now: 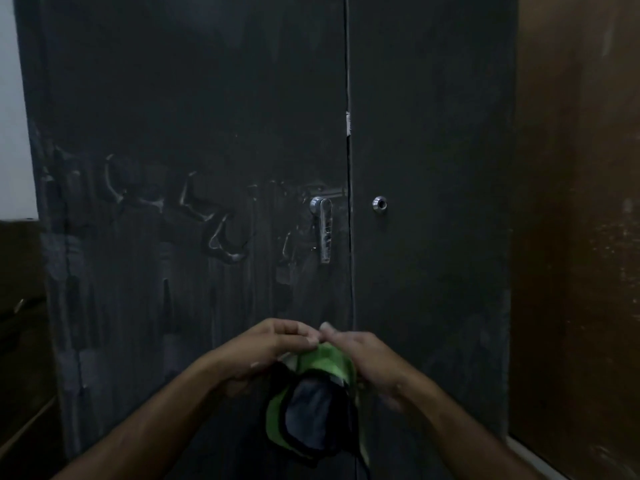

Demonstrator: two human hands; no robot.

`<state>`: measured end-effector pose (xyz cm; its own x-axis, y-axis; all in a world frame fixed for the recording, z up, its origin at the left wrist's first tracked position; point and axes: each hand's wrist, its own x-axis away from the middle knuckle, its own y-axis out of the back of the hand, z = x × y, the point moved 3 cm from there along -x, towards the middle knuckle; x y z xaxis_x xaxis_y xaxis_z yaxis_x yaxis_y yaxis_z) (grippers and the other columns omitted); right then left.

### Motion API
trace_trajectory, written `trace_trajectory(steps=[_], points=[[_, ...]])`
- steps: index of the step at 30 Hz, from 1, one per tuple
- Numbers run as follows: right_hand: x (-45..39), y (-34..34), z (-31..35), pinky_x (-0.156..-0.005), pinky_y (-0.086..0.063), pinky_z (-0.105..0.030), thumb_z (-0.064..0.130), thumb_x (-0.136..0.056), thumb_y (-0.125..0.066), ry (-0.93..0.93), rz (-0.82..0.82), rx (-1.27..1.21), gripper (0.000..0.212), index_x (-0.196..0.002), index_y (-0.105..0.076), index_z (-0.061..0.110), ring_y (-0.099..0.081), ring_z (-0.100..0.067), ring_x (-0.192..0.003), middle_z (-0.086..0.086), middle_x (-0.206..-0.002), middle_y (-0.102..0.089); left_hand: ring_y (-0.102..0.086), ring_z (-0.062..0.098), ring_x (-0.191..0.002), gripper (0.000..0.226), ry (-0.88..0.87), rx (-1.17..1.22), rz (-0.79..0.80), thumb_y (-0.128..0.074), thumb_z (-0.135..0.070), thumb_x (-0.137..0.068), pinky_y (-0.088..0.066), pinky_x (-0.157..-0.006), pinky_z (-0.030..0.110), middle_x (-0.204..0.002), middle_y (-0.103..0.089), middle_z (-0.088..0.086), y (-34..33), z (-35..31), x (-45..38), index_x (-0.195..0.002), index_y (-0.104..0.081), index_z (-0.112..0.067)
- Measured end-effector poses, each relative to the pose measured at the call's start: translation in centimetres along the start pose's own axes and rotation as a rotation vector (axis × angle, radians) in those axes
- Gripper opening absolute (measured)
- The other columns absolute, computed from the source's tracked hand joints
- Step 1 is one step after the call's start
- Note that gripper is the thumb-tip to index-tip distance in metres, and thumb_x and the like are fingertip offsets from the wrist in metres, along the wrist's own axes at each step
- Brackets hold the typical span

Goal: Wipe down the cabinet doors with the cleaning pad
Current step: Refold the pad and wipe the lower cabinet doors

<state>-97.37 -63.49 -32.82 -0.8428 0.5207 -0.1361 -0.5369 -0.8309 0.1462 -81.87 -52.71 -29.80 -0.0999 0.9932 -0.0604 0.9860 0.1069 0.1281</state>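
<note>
A tall dark cabinet fills the view, with a left door [194, 168] and a right door [433, 150] meeting at a vertical seam. Wet streaks and smears mark the lower left door. A chrome lever handle [323, 230] sits on the left door by the seam, and a round chrome keyhole [380, 203] on the right door. Low in front of the seam, my left hand [266, 351] and my right hand [363, 358] both pinch the top edge of a green and dark cleaning pad [311, 410], which hangs down between them.
A brown wooden panel [575, 237] stands right of the cabinet, with a pale floor strip [533, 455] at its base. At the left are a white wall [14, 133] and dark furniture [20, 306] below it. The room is dim.
</note>
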Motion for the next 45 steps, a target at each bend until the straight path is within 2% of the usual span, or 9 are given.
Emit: trace_trajectory(steps=[2,4,9,21,29,35,37,40,45], points=[[-0.2,0.1,-0.2,-0.061,-0.055,-0.025,0.044,-0.085,-0.080,0.063,-0.078,0.052,0.029,-0.092,-0.078,0.016,-0.071,-0.015,-0.071,-0.005,-0.084,-0.076,-0.074,0.025,-0.090,0.018,0.010,0.033,-0.015,-0.070,-0.003,-0.095,-0.063,-0.076,0.033,-0.103,-0.074,0.022,0.6,0.2,-0.4,-0.113,-0.074,0.000],[-0.5,0.3,-0.9,-0.055,-0.054,-0.025,0.016,-0.093,-0.074,0.058,-0.035,-0.003,0.002,-0.092,-0.074,0.014,-0.070,-0.019,-0.066,-0.008,-0.079,-0.073,-0.076,0.027,-0.094,0.025,-0.002,0.072,-0.030,-0.072,-0.002,-0.092,-0.063,-0.078,0.035,-0.103,-0.075,0.021,1.2,0.7,-0.4,-0.117,-0.072,-0.001],[0.6,-0.3,-10.6,-0.050,-0.048,-0.022,0.008,-0.096,-0.067,-0.130,0.030,0.418,0.018,-0.082,-0.069,0.020,-0.059,-0.004,-0.049,0.006,-0.058,-0.065,-0.076,0.031,-0.097,0.033,0.107,-0.002,0.027,-0.078,-0.011,-0.089,-0.064,-0.080,0.038,-0.104,-0.076,0.016,0.4,7.9,0.5,-0.120,-0.070,-0.006],[2.0,-3.1,-24.3,-0.049,-0.053,-0.026,0.008,-0.096,-0.067,-0.353,-0.095,0.230,0.017,-0.080,-0.069,0.015,-0.065,-0.013,-0.052,-0.001,-0.068,-0.070,-0.070,0.012,-0.067,0.013,0.348,-0.114,-0.143,-0.072,-0.004,-0.096,-0.056,-0.061,0.026,-0.077,-0.071,0.005,-1.2,24.3,3.0,-0.108,-0.067,-0.004],[1.7,-6.6,-32.8,-0.050,-0.049,-0.026,0.003,-0.093,-0.069,-0.435,-0.019,0.242,0.016,-0.080,-0.069,0.012,-0.061,-0.013,-0.050,-0.002,-0.063,-0.066,-0.064,0.010,-0.054,0.007,0.527,-0.086,-0.254,-0.074,-0.004,-0.095,-0.051,-0.050,0.025,-0.065,-0.070,-0.002,-0.8,35.5,4.9,-0.096,-0.069,-0.008],[0.8,-10.7,-40.6,-0.051,-0.044,-0.022,-0.001,-0.088,-0.073,-0.518,0.104,0.313,0.019,-0.075,-0.070,0.011,-0.054,0.000,-0.045,0.004,-0.056,-0.059,-0.058,0.016,-0.059,0.016,0.727,-0.081,-0.341,-0.069,0.000,-0.096,-0.045,-0.057,0.026,-0.074,-0.066,0.009,-1.6,44.0,6.2,-0.083,-0.069,-0.010],[0.4,-12.3,-43.0,-0.053,-0.043,-0.019,-0.001,-0.085,-0.077,-0.534,0.144,0.352,0.002,-0.086,-0.075,-0.002,-0.055,0.003,-0.050,0.001,-0.063,-0.063,-0.057,0.016,-0.059,0.017,0.798,-0.099,-0.350,-0.068,-0.003,-0.097,-0.043,-0.054,0.025,-0.076,-0.065,0.009,-2.1,46.6,6.4,-0.083,-0.067,-0.013],[0.4,-14.0,-46.3,-0.067,-0.042,-0.021,0.005,-0.082,-0.081,-0.556,0.184,0.393,0.015,-0.092,-0.077,-0.005,-0.063,-0.015,-0.079,-0.011,-0.087,-0.072,-0.053,0.018,-0.059,0.017,0.868,-0.105,-0.381,-0.071,0.000,-0.094,-0.039,-0.055,0.027,-0.068,-0.057,0.006,-2.4,50.3,6.8,-0.086,-0.061,-0.012],[-0.1,-15.9,-51.1,-0.090,-0.047,-0.023,0.000,-0.090,-0.068,-0.635,0.238,0.488,0.019,-0.107,-0.076,-0.004,-0.067,-0.031,-0.111,-0.019,-0.116,-0.073,-0.068,0.037,-0.101,0.033,0.983,-0.184,-0.483,-0.084,-0.009,-0.085,-0.049,-0.079,0.044,-0.102,-0.063,0.025,-2.3,55.2,8.4,-0.109,-0.063,0.001]])
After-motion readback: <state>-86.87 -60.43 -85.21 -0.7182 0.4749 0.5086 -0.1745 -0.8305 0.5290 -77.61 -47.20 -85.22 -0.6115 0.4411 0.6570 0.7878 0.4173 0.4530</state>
